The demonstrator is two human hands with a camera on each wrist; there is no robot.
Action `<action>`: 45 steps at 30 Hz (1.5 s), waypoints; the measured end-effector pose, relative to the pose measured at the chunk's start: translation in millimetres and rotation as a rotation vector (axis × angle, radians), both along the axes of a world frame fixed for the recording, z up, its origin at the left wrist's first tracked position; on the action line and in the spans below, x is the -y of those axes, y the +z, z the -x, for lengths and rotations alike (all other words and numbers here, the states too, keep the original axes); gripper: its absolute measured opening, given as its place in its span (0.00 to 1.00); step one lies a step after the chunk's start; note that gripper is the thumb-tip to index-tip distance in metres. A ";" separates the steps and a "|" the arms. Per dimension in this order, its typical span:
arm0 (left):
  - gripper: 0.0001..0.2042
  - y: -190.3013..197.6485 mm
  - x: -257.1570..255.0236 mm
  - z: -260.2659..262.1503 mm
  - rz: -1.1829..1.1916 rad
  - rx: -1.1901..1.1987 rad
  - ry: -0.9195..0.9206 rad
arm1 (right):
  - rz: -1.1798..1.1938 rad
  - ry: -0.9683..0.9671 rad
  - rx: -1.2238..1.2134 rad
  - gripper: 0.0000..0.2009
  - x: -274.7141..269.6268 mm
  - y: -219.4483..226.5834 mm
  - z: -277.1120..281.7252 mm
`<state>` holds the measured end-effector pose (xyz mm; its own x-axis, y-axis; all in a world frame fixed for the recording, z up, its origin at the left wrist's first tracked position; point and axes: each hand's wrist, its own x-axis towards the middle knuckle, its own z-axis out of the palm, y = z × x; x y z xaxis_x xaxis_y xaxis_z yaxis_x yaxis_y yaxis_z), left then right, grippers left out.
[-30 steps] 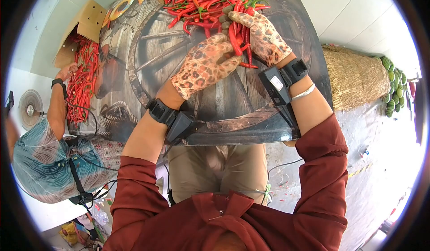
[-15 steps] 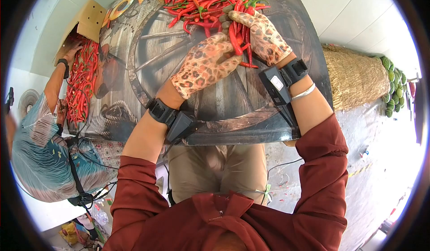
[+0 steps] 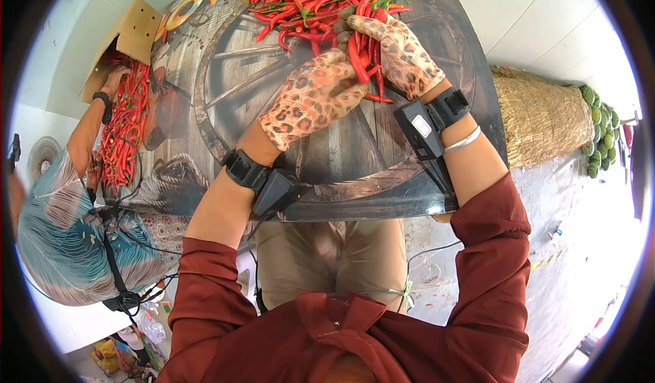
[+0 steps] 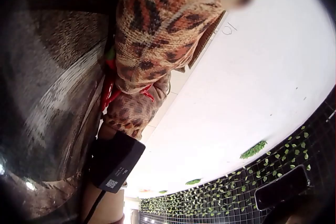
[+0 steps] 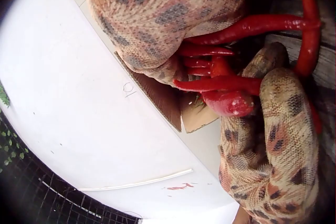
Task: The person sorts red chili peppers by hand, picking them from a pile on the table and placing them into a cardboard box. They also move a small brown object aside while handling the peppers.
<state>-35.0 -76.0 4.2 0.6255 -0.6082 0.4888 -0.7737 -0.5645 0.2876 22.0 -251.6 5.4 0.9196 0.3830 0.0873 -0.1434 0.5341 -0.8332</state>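
Note:
My left hand [image 3: 310,100], in a leopard-print glove with darkened fingertips, is at the near edge of the chili pile. In the right wrist view its thumb and finger [image 5: 286,124] pinch a red chili pepper [image 5: 226,84]. My right hand [image 3: 404,54], gloved alike, curls round a bunch of red chili peppers [image 3: 364,52] with green stems, their tips pointing toward me. Both hands nearly meet at this bunch. Just beyond lies a heap of red chilies [image 3: 314,1] on the wheel-patterned table [image 3: 334,158]. The left wrist view mostly shows the glove's back [image 4: 157,29], hiding the fingers.
At the left, another person's arm [image 3: 89,120] reaches to a second chili heap [image 3: 126,130] spilling from a cardboard box [image 3: 140,31]. A loose chili [image 3: 379,99] lies by my right wrist. A straw-coloured bundle [image 3: 542,117] and watermelons [image 3: 600,130] stand right of the table.
My hands and the bunch of chilies have barely moved. The other person's arm at the left has reached farther toward the cardboard box.

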 end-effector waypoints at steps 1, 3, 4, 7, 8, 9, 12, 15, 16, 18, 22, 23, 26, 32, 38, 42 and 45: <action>0.10 -1.2 -0.5 -0.7 0.000 0.000 0.000 | -0.009 0.004 0.003 0.09 0.2 -0.1 0.2; 0.10 -3.1 -1.6 -2.5 -0.047 0.044 -0.016 | -0.018 0.007 0.005 0.09 0.1 -1.3 -0.9; 0.10 -2.8 -1.5 -2.2 -0.047 0.043 -0.015 | -0.019 -0.006 0.017 0.08 -1.0 -2.8 -2.4; 0.11 -1.6 -1.2 -1.3 -0.047 0.036 0.002 | -0.013 -0.024 0.009 0.08 -2.1 -2.1 -2.0; 0.11 -2.1 -1.6 -2.1 -0.053 0.034 -0.004 | -0.006 -0.028 -0.010 0.08 -2.3 -0.9 -1.2; 0.11 -2.5 -1.8 -2.5 -0.059 0.032 -0.009 | -0.005 -0.028 -0.009 0.08 -2.6 -0.2 -0.1; 0.11 -2.9 -1.1 -2.7 -0.038 0.023 -0.019 | -0.008 -0.022 -0.017 0.08 -2.1 -1.7 -0.4; 0.11 -3.3 -1.7 -4.6 -0.061 0.069 -0.028 | 0.069 0.003 0.041 0.15 0.1 -7.4 -4.5; 0.11 -1.2 -0.8 -3.2 -0.061 0.069 -0.028 | 0.090 -0.012 0.045 0.15 0.6 -6.1 -3.7; 0.11 4.1 0.9 0.3 -0.028 -0.104 0.022 | 0.111 -0.026 0.049 0.15 0.2 -6.2 -4.0; 0.12 -11.5 -6.3 -7.8 -0.084 0.058 -0.052 | 0.080 -0.008 0.041 0.15 0.0 -7.1 -4.8; 0.12 -15.1 -7.8 -9.4 -0.083 0.086 -0.065 | 0.081 -0.002 0.043 0.15 0.1 -6.5 -4.2; 0.13 -7.2 -4.3 -4.5 -0.069 0.019 -0.041 | 0.059 0.012 0.056 0.15 1.0 -6.1 -3.4; 0.13 -15.1 -7.3 -8.8 0.013 -0.109 -0.129 | 0.043 0.031 0.046 0.15 0.7 -7.5 -5.4; 0.13 -10.6 -7.4 -5.8 -0.117 0.025 -0.065 | -0.010 -0.004 0.002 0.10 -3.8 -7.6 -6.9; 0.13 -10.7 -5.7 -6.2 -0.105 0.070 -0.063 | -0.009 -0.019 -0.010 0.10 -4.0 -5.1 -4.6; 0.12 1.2 -0.5 -0.2 -0.086 -0.049 0.028 | -0.002 -0.019 0.006 0.10 -3.5 -6.4 -5.2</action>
